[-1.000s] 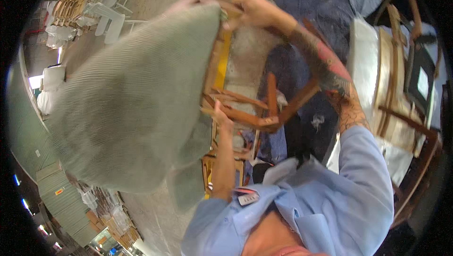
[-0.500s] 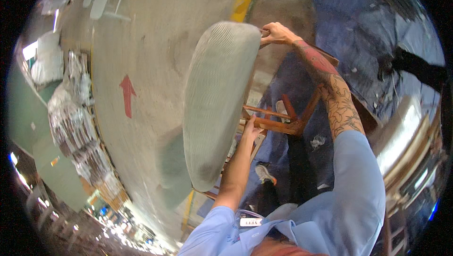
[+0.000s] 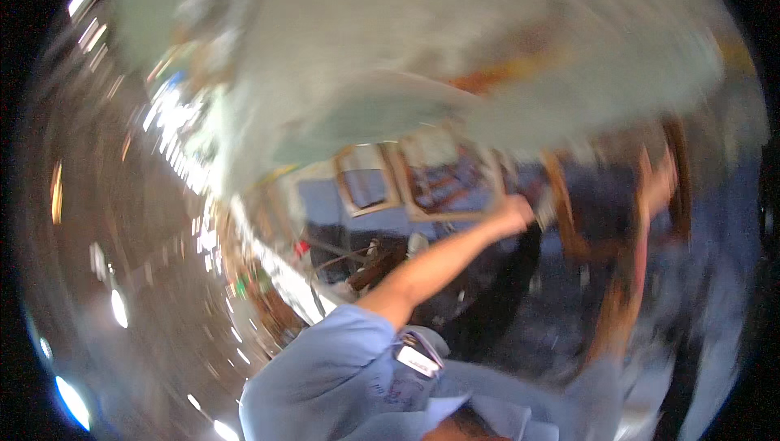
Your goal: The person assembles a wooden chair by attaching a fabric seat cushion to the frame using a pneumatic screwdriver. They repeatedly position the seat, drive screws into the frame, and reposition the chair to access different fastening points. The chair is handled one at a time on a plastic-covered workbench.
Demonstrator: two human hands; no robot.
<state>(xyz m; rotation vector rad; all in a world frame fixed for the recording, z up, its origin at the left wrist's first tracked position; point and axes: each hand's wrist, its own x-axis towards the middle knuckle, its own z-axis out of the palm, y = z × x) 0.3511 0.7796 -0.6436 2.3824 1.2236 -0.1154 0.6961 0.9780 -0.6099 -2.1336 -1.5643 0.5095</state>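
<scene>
Chair (image 3: 487,91) swung higher, both hands (image 3: 512,217) up

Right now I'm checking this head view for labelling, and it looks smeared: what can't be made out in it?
- Left hand: motion blur hides whether its fingers close on the wooden chair frame.
- Right hand: smeared; its grip cannot be told.
- Pale green cushion: streaked, and cut off by the top rim.
- Background at left: only light streaks, nothing there can be named.
- Blue sleeve: cut off at the lower edge.
</scene>
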